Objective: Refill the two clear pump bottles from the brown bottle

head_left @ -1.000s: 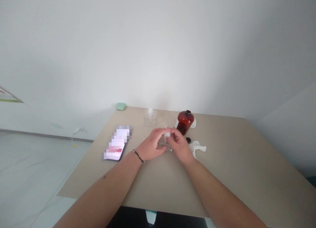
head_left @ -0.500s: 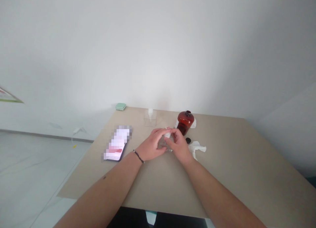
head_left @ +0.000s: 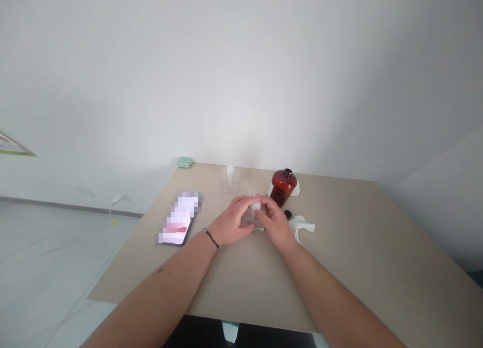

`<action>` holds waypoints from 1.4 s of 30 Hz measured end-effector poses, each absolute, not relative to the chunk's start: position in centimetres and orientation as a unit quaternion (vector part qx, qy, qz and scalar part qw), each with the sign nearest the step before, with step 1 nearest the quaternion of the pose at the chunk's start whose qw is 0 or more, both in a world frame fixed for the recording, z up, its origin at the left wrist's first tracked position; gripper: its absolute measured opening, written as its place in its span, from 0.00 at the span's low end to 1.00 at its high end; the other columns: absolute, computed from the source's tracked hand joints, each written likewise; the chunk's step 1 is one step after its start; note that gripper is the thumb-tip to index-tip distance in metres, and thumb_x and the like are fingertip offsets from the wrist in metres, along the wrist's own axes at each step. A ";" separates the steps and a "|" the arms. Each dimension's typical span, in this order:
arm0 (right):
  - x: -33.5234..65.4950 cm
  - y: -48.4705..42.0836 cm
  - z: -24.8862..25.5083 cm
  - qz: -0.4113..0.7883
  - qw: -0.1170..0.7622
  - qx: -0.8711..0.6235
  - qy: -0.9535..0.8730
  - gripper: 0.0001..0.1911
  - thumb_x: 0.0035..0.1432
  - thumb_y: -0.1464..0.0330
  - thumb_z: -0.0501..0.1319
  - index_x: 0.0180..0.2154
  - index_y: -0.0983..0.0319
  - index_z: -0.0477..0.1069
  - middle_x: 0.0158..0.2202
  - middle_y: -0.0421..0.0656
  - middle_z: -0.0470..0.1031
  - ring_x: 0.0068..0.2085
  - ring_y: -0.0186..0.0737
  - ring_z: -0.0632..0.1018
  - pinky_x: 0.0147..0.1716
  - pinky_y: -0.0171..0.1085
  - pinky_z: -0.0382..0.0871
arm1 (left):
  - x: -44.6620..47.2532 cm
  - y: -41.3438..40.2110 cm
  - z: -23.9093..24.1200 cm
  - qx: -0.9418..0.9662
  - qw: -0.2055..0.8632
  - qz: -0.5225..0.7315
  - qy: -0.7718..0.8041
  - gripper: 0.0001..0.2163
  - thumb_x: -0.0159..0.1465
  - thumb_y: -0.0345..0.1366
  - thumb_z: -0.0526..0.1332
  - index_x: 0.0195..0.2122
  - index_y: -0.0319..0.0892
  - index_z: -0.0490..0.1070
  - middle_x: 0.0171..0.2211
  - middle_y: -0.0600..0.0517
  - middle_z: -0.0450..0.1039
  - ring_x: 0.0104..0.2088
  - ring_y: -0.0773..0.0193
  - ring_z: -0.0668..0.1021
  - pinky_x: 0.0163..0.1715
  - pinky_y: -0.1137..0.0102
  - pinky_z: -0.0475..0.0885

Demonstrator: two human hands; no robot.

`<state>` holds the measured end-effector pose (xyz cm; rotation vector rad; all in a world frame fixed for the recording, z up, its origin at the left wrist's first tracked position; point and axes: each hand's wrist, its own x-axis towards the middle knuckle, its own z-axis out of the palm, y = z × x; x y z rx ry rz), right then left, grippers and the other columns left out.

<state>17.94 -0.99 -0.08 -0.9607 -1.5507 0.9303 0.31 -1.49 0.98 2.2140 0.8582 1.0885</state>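
Left hand [head_left: 231,222] and right hand [head_left: 277,225] clamped around the clear bottle [head_left: 249,219]; one stray right-side nudge could topple that open amber bottle [head_left: 284,183], spilling liquid across the tabletop [head_left: 377,247]!

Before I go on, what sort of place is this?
Indoors, perhaps an office or workroom, though I cannot tell which: a pale wall, a beige table close to it, and a smooth, pale floor.

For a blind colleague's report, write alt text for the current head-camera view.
A person's left hand and right hand hold a clear container at a beige table. Beyond stand a similar container and a brown bottle; a phone lies left, white tissue right.
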 end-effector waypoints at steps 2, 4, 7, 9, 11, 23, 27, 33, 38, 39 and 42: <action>18.0 -0.9 -0.1 0.370 0.520 -0.406 -0.654 0.11 0.59 0.63 0.64 0.45 0.55 0.74 0.49 0.44 0.77 0.53 0.46 0.76 0.58 0.49 0.66 | 0.3 -1.5 1.0 0.819 0.261 0.403 0.315 0.36 0.56 0.22 0.64 0.65 0.48 0.57 0.63 0.43 0.64 0.64 0.50 0.66 0.66 0.49 0.63; 18.0 -0.8 -0.3 0.365 0.516 -0.414 -0.655 0.11 0.58 0.64 0.64 0.44 0.55 0.74 0.47 0.44 0.77 0.51 0.46 0.77 0.56 0.49 0.67 | 0.3 -1.5 1.1 0.818 0.262 0.405 0.313 0.36 0.56 0.22 0.63 0.65 0.48 0.57 0.63 0.43 0.64 0.64 0.51 0.65 0.66 0.49 0.63; 18.0 -0.7 -0.4 0.373 0.515 -0.421 -0.647 0.12 0.57 0.64 0.65 0.44 0.55 0.73 0.47 0.44 0.77 0.50 0.46 0.77 0.56 0.50 0.67 | 0.3 -1.5 1.1 0.816 0.263 0.409 0.313 0.36 0.55 0.21 0.63 0.65 0.48 0.57 0.62 0.43 0.65 0.64 0.51 0.66 0.65 0.49 0.63; 18.0 -0.8 -0.3 0.376 0.518 -0.414 -0.647 0.12 0.57 0.63 0.65 0.45 0.55 0.74 0.49 0.44 0.77 0.52 0.47 0.76 0.58 0.50 0.66 | 0.4 -1.5 1.1 0.815 0.261 0.410 0.314 0.36 0.55 0.21 0.63 0.65 0.47 0.58 0.62 0.43 0.66 0.63 0.51 0.66 0.65 0.50 0.64; 18.0 -0.9 0.0 0.374 0.522 -0.405 -0.651 0.12 0.57 0.63 0.65 0.45 0.54 0.75 0.50 0.44 0.77 0.53 0.47 0.76 0.59 0.51 0.65 | 0.4 -1.5 1.0 0.816 0.259 0.410 0.315 0.36 0.56 0.22 0.64 0.65 0.47 0.58 0.62 0.43 0.66 0.63 0.51 0.67 0.65 0.50 0.64; 17.9 -0.6 -0.8 0.378 0.524 -0.422 -0.636 0.09 0.56 0.64 0.66 0.40 0.56 0.72 0.46 0.43 0.77 0.50 0.47 0.77 0.55 0.50 0.68 | 0.4 -1.5 1.1 0.816 0.266 0.408 0.312 0.37 0.55 0.20 0.63 0.65 0.48 0.57 0.63 0.43 0.64 0.64 0.50 0.66 0.65 0.49 0.64; 18.2 -0.7 -0.3 0.374 0.521 -0.405 -0.652 0.12 0.57 0.63 0.66 0.44 0.54 0.75 0.50 0.43 0.77 0.53 0.47 0.76 0.59 0.50 0.65 | 0.4 -1.5 1.1 0.816 0.263 0.409 0.313 0.36 0.55 0.21 0.63 0.64 0.48 0.58 0.62 0.43 0.65 0.63 0.50 0.66 0.65 0.49 0.64; 18.3 -0.9 0.1 0.373 0.520 -0.403 -0.654 0.12 0.58 0.63 0.65 0.45 0.53 0.78 0.52 0.44 0.77 0.55 0.48 0.75 0.60 0.50 0.64 | 0.4 -1.5 0.9 0.819 0.251 0.413 0.310 0.35 0.57 0.22 0.63 0.65 0.48 0.57 0.62 0.43 0.65 0.63 0.51 0.66 0.65 0.49 0.64; 18.0 -0.7 0.1 0.337 0.531 -0.411 -0.660 0.07 0.55 0.65 0.66 0.38 0.56 0.76 0.46 0.44 0.78 0.50 0.46 0.77 0.56 0.49 0.67 | 0.3 -1.5 0.9 0.821 0.256 0.406 0.311 0.35 0.57 0.21 0.63 0.65 0.48 0.57 0.63 0.43 0.64 0.64 0.51 0.65 0.66 0.49 0.63; 18.0 -0.7 0.0 0.332 0.532 -0.414 -0.660 0.07 0.55 0.65 0.67 0.38 0.56 0.76 0.46 0.45 0.78 0.50 0.46 0.77 0.55 0.49 0.67 | 0.3 -1.5 0.9 0.820 0.257 0.406 0.311 0.36 0.56 0.21 0.63 0.65 0.48 0.57 0.63 0.43 0.64 0.64 0.51 0.65 0.66 0.48 0.63; 17.9 -0.6 0.0 0.328 0.526 -0.424 -0.660 0.08 0.55 0.65 0.66 0.39 0.56 0.76 0.47 0.45 0.78 0.50 0.46 0.77 0.56 0.49 0.67 | 0.3 -1.5 0.9 0.819 0.262 0.405 0.311 0.36 0.56 0.21 0.62 0.65 0.48 0.56 0.63 0.43 0.63 0.64 0.51 0.65 0.66 0.49 0.63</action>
